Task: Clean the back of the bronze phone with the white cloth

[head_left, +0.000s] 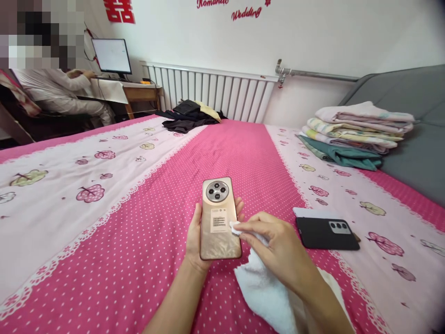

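A gold smartphone [219, 246] lies back side up in my left hand [197, 239], whose thumb and fingers grip its two long edges. Its round camera ring [217, 190] is at the far end, and a white printed label [219, 221] sits on the back. My right hand [274, 241] pinches a white cloth [266, 287]. A bunched tip of that cloth touches the phone's right side beside the label, while the rest hangs below my palm toward the bed.
Several phones lie to the right, a black one [321, 233] on top. Folded bedding [358, 127] is stacked by the grey headboard [417, 125]. Dark clothes [189, 116] lie at the bed's far edge before a radiator [215, 88]. A person [66, 93] sits at a desk with a monitor [111, 55].
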Demonstrator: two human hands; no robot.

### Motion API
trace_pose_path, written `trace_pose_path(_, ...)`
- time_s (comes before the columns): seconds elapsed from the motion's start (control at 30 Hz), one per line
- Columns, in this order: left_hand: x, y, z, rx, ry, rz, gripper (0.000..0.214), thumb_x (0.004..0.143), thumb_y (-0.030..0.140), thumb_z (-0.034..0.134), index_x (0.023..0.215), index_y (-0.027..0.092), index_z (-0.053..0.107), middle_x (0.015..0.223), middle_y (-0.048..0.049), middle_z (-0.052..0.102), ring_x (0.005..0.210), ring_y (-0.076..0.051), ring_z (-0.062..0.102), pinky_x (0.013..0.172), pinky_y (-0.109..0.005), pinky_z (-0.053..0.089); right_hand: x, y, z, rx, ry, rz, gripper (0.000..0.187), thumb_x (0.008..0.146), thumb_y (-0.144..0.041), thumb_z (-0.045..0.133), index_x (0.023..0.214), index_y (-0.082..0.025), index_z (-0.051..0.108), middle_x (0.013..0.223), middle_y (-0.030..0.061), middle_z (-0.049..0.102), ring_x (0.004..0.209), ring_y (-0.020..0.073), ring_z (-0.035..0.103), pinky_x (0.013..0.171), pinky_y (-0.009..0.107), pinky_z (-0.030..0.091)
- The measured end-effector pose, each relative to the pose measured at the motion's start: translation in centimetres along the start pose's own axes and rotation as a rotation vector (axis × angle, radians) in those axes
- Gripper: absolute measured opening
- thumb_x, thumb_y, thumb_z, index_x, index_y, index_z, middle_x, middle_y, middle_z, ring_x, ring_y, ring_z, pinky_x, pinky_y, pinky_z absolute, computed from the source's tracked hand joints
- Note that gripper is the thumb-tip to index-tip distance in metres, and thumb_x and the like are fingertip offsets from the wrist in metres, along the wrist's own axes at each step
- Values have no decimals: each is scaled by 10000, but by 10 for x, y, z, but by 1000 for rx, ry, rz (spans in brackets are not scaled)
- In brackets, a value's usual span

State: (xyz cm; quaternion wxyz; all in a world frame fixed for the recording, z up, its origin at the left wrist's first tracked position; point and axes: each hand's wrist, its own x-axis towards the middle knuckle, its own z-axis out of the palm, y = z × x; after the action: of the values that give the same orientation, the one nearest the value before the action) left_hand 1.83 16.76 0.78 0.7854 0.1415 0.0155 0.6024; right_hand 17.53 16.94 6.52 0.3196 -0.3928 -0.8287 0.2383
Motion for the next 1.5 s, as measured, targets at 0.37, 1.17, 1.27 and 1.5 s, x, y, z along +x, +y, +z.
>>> trace_pose_path(0.37, -4, -10, 2, -15, -94, -283, 689, 877, 543, 202, 1198, 28, 527, 1170, -183, 583, 1097, -271, 535, 979, -380, 315, 4, 14, -11, -13, 349, 36, 209, 820, -280, 545, 965, -241, 690, 846, 15, 633, 740, 130, 586, 682, 244, 450)
trace_pose_path(1.17, -2, -32, 7, 591, 442, -331, 371, 791, 450, 536, 833, 112, 681, 717, -39, 671, 585, -98, 553, 569, -191, 372, 9, 32, -14, -189, 371, 134, 286, 843, -300, 479, 1020, -176, 666, 955, 72, 651, 821, 179, 603, 757, 302, 453)
trace_pose_path(1.27, -1, -31, 9, 620, 400, -289, 329, 792, 426, 542, 805, 127, 681, 660, -8, 648, 541, -86, 504, 543, -192, 339, 10, 30, -12, -190, 393, 93, 278, 848, -280, 478, 1036, -178, 657, 953, 69, 645, 817, 171, 598, 754, 297, 454)
trace_pose_path(1.5, 2, -35, 7, 526, 370, -275, 380, 788, 484, 516, 752, 132, 655, 619, 0, 607, 520, -85, 494, 527, -199, 330, 10, 19, -5, -168, 265, -5, 276, 871, -265, 450, 1052, -201, 648, 890, 59, 617, 793, 163, 583, 720, 293, 457)
